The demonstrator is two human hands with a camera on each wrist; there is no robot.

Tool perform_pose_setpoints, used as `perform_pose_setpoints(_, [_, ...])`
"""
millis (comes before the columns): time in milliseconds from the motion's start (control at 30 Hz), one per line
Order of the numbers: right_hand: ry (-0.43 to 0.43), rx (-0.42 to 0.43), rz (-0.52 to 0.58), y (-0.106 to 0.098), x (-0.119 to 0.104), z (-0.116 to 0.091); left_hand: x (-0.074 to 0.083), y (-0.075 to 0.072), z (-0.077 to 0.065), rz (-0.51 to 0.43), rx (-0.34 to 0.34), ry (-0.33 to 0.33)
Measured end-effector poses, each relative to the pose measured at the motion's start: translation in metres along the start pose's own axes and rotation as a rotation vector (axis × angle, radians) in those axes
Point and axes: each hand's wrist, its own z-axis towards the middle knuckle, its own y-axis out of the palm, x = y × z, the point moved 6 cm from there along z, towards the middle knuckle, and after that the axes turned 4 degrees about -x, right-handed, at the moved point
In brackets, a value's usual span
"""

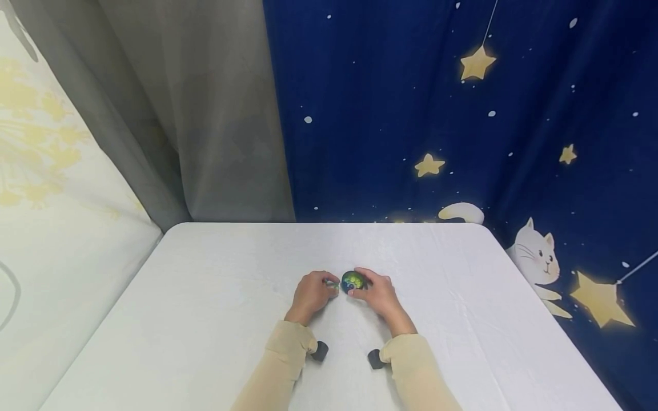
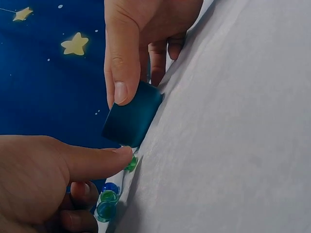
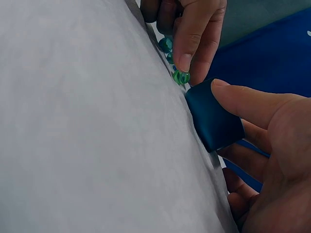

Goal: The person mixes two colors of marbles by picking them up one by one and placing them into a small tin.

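Observation:
Over the white table, my right hand grips a small dark teal cup, thumb on one side and fingers on the other. Its round mouth faces my head, and green marbles show inside it in the head view. Close to the cup's left, my left hand pinches a clear green glass marble between thumb and forefinger. Several loose blue and green marbles lie on the table by the curled lower fingers of that hand. The head view mostly hides those marbles behind the left hand.
A white cloth covers the table, whose far edge meets a grey curtain and a dark blue star-patterned curtain. A black wrist camera sits at the left cuff, another black camera at the right cuff.

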Motion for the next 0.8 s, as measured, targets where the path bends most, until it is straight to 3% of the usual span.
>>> perform_pose_setpoints(500, [-0.003, 0.002, -0.002, 0.0001, -0.0004, -0.0004, -0.001, 0.0027, -0.0005, 0.057, 0.026, 0.001])
perform_pose_setpoints(800, [-0.003, 0.002, -0.003, 0.0006, 0.0004, -0.0012, -0.0039, 0.0022, 0.001, 0.029, 0.032, 0.008])
